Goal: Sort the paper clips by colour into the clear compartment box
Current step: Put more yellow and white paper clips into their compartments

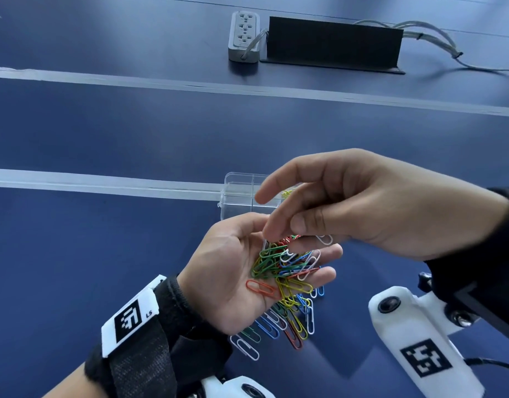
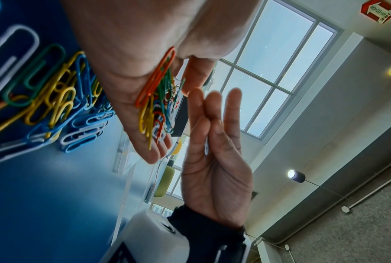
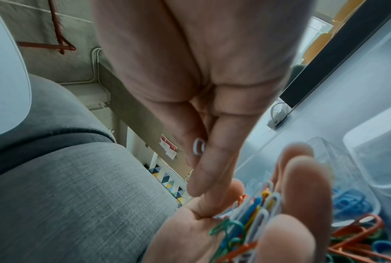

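Observation:
My left hand [image 1: 233, 262] lies palm up over the blue table and carries a heap of mixed paper clips [image 1: 285, 265]: green, white, blue, yellow, plus an orange-red one [image 1: 260, 288] near the heel of the palm. My right hand [image 1: 348, 202] hovers above it, fingertips dipping into the heap. It pinches a white clip [image 3: 198, 146] between thumb and fingers. More clips [image 1: 287, 326] lie on the table under my left hand. The clear compartment box [image 1: 239, 193] stands just behind, mostly hidden by my right hand; yellow clips [image 1: 287, 193] and blue clips [image 3: 349, 202] show inside.
A grey power strip [image 1: 244, 35] and a black panel [image 1: 332, 43] with grey cables [image 1: 437, 38] sit at the far side. Two pale tape strips [image 1: 104, 182] cross the blue table. The white wrist camera mount [image 1: 414, 340] hangs below my right arm.

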{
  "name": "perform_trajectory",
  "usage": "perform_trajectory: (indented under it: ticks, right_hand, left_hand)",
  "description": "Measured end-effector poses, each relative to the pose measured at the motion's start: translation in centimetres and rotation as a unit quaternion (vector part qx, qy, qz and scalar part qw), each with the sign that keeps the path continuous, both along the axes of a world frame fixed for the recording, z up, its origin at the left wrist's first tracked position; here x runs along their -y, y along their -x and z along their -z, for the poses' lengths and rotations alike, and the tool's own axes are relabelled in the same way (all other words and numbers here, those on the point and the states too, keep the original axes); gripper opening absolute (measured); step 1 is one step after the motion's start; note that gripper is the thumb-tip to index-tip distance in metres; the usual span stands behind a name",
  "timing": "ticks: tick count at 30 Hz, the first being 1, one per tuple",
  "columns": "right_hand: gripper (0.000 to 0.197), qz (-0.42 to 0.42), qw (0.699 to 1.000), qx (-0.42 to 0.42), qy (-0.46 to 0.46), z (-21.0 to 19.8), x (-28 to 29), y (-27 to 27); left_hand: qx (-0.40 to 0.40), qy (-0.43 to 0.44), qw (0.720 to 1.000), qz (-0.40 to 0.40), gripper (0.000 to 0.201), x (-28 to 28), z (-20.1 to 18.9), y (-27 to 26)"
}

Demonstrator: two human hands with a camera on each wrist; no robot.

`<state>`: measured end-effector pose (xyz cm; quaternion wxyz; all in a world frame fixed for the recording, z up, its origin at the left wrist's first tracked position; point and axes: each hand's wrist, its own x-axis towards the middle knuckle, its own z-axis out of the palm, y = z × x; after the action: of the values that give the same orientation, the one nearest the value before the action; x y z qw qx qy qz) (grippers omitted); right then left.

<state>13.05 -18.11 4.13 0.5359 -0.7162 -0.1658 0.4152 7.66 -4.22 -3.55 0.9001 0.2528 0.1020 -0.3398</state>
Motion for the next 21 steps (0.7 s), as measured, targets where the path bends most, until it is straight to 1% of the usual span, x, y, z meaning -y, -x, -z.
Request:
perform_trajectory:
  ticks: [3,4,6,8,9,10,11,12,16,19,21]
  right_hand:
    - [0.038,0.008,1.0,0.021,0.0,-0.1,-0.2,0.2]
    - [0.037,0.018,0.999,0.05,0.01,-0.1,-0.1,0.2]
    - [0.033,0.021,0.987,0.148,0.062,-0.2,0.1,0.4]
    - [0.02,-0.017,0.957,0.255,0.135,-0.4,0.3,0.6]
    - [0.014,-0.056,0.934,0.306,0.178,-0.5,0.3,0.7]
    - [0.015,-0.099,0.903,0.352,0.223,-0.6,0.4,0.9]
    - [0.016,-0.134,0.878,0.38,0.258,-0.5,0.5,1.1]
    - [0.017,-0.154,0.865,0.389,0.277,-0.4,0.4,1.3]
    - [0.011,-0.165,0.85,0.412,0.285,0.1,0.1,1.5]
    - [0.006,-0.157,0.854,0.418,0.266,0.3,0.3,1.3]
    - [0.006,-0.153,0.858,0.419,0.255,0.1,0.5,1.2]
  left_hand:
    - [-0.008,-0.003,1.0,-0.001,0.038,-0.1,0.0,0.0]
    - [-0.016,0.006,1.0,0.001,0.037,-0.2,0.0,0.0]
    - [-0.033,0.032,0.999,0.004,0.038,-0.3,0.1,0.0]
    - [-0.039,0.027,0.999,0.005,0.039,-0.4,0.4,0.0]
    - [-0.04,0.017,0.999,0.005,0.041,-0.4,0.4,-0.1]
    - [-0.038,0.013,0.999,0.008,0.043,-0.5,0.5,-0.1]
    - [-0.033,0.013,0.999,0.014,0.041,-0.5,0.4,-0.1]
    - [-0.028,0.019,0.999,0.018,0.038,-0.5,0.3,-0.1]
    - [-0.03,0.021,0.999,0.011,0.033,-0.6,0.4,-0.1]
    - [-0.027,0.009,1.0,0.012,0.034,-0.6,0.3,-0.1]
    - [-0.034,-0.004,0.999,0.011,0.036,-0.7,0.3,-0.2]
